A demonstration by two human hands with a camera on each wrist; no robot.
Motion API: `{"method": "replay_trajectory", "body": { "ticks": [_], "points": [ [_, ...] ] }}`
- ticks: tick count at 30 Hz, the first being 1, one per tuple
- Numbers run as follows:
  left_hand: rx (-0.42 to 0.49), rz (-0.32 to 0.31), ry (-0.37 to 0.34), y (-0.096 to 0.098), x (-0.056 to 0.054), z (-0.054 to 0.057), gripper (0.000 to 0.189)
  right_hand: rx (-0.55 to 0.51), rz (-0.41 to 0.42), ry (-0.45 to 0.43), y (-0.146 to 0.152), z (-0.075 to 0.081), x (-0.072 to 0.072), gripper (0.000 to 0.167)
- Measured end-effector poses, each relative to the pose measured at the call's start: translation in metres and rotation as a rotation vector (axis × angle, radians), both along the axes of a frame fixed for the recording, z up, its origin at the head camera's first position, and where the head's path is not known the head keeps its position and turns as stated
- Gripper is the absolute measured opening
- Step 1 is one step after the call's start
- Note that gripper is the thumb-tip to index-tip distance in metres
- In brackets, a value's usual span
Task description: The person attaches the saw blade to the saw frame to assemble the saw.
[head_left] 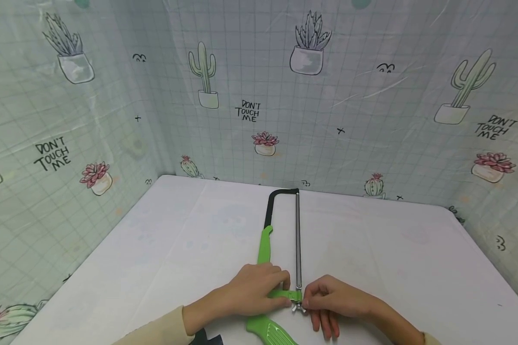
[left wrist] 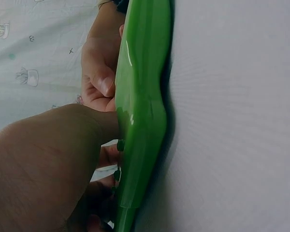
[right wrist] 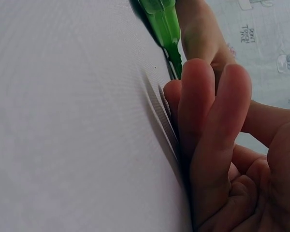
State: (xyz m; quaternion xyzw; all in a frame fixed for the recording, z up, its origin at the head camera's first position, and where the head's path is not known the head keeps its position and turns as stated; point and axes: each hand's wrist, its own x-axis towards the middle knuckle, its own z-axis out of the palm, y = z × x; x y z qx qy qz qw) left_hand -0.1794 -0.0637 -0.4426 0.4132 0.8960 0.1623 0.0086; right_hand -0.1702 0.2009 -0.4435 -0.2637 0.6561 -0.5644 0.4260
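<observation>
A hacksaw lies on the white table, with a green handle (head_left: 272,330) towards me, a black bow (head_left: 269,211) at the far end and a grey blade (head_left: 298,239) along its right side. My left hand (head_left: 259,290) grips the green frame, thumb and fingers about the crosspiece (head_left: 288,294) near the blade's close end. At that end sits a silver wing nut (head_left: 298,307); the thumb and forefinger of my right hand (head_left: 338,299) pinch at its right side. The right hand's other fingers (right wrist: 216,116) extend low by the tabletop. Fingers hide the exact contact in both wrist views.
The white table (head_left: 393,249) extends to both sides of the saw. A grid-patterned curtain (head_left: 336,96) with cactus prints hangs behind it and at the sides. Something dark (head_left: 206,339) shows at the bottom edge beside the left sleeve (head_left: 159,330), mostly hidden.
</observation>
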Motion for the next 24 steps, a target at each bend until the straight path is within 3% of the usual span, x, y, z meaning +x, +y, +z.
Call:
{"method": "replay_trajectory", "body": {
  "ticks": [24],
  "points": [
    [0.005, -0.005, 0.007, 0.0001, 0.0002, -0.0011, 0.023, 0.004, -0.010, 0.024, -0.0015, 0.0006, 0.0023, 0.032]
  ]
}}
